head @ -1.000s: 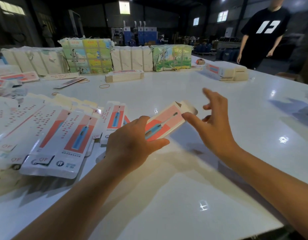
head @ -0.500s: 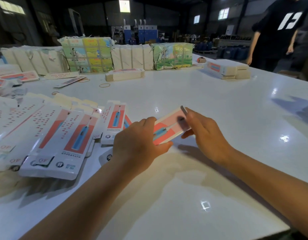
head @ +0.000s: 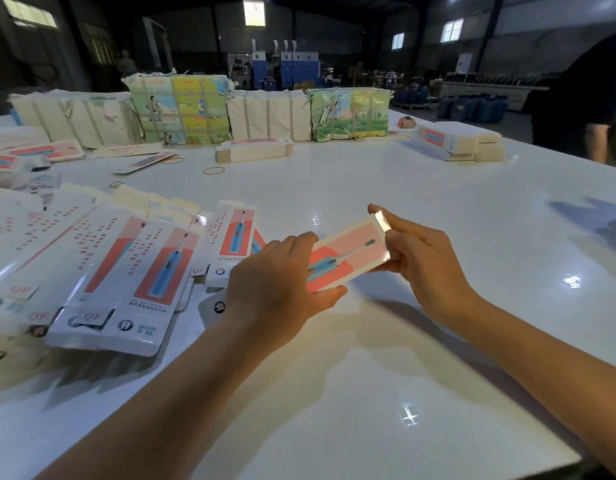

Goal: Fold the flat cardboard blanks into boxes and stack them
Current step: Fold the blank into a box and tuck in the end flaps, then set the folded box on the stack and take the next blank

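Note:
Both hands hold a pink and white toothbrush box point(head: 348, 252) above the white table point(head: 386, 393). My left hand point(head: 275, 285) grips its near end, thumb underneath. Fingers of my right hand point(head: 420, 258) curl round the far end, and the index finger lies along the closed end flap. Flat printed blanks point(head: 102, 268) lie fanned out on the left of the table. One more blank point(head: 232, 240) lies just behind my left hand. A pile of folded boxes point(head: 462, 140) sits at the far right.
Wrapped bundles point(head: 182, 109) and white packs point(head: 268, 114) line the table's back edge, with a banded stack of blanks point(head: 254, 150) before them. Rubber bands point(head: 213, 170) lie loose nearby. A person in a black shirt point(head: 583, 98) stands at the right edge.
My right hand came in from open air, pressed the open end flap down and now grips the far end of the box. The person at right stepped further right.

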